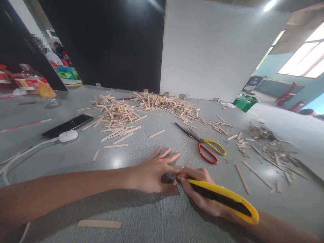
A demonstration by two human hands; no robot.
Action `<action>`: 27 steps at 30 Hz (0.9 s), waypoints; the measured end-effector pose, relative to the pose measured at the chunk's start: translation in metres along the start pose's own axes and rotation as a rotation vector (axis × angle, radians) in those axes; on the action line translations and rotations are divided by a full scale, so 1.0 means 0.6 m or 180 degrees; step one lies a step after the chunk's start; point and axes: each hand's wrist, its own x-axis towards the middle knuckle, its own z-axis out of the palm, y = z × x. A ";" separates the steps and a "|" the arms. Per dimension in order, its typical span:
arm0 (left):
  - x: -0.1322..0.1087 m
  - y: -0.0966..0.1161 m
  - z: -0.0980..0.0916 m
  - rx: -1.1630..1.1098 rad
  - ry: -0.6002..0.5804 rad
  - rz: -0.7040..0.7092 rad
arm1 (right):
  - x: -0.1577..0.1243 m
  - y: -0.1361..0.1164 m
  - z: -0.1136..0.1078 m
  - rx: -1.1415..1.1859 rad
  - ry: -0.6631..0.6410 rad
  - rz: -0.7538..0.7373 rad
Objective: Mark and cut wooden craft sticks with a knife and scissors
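My right hand (199, 189) is closed round a yellow and black utility knife (225, 199), its tip pointing left toward a small wooden piece (174, 182) on the grey table (152, 216). My left hand (154, 172) rests on the table beside it. Its thumb and forefinger pinch that small piece while the other fingers spread out. The two hands touch at the fingertips. The knife's blade is hidden between the fingers.
Red and yellow scissors (205, 145) lie just beyond the hands. Heaps of wooden sticks (118, 114) cover the far table, with scraps (268, 148) at the right. A phone (67, 126) and white charger (68, 136) sit left. One stick (99, 223) lies near.
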 end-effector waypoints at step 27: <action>0.003 -0.006 0.006 0.0053 0.0046 0.0031 | 0.002 -0.005 -0.002 0.0265 -0.0088 0.0342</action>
